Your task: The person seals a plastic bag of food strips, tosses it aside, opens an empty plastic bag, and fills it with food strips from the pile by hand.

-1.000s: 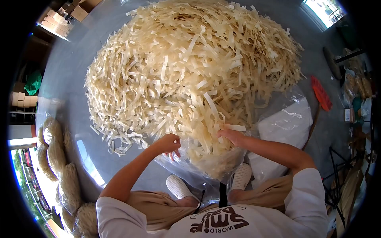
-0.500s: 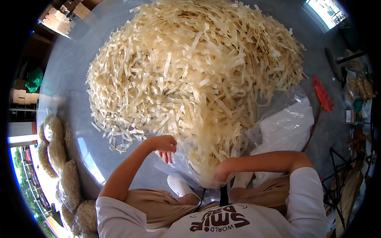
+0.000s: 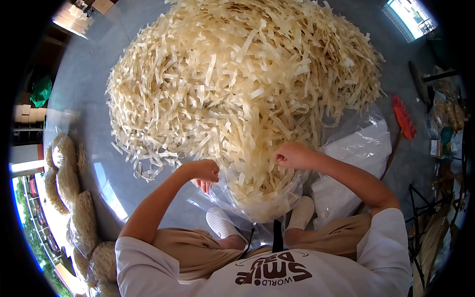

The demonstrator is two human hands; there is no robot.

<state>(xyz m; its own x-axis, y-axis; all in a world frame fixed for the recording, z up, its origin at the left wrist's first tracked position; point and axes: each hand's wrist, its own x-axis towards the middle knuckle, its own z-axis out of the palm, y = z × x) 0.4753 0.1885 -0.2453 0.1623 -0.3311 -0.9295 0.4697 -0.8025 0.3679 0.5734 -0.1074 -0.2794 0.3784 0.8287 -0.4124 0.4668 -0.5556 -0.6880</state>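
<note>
Between our shoes [image 3: 220, 223] lies the clear bag [image 3: 257, 214], strips inside, probably there so the feet can brace it. Our left hand [image 3: 205, 172], fingers curled, seems to pinch its rim, perhaps keeping it open. Our right hand [image 3: 292, 156], lower half a second ago, is now up by the heap [image 3: 242, 94], fingers curled together; whether they pinch strips, we cannot tell.

A white short-sleeved T-shirt [image 3: 326, 283] with dark brown lettering [image 3: 273, 271], "WORLD" among it, tan trousers [image 3: 185, 251], and white slip-on shoes [image 3: 221, 223] with a dotted texture.
</note>
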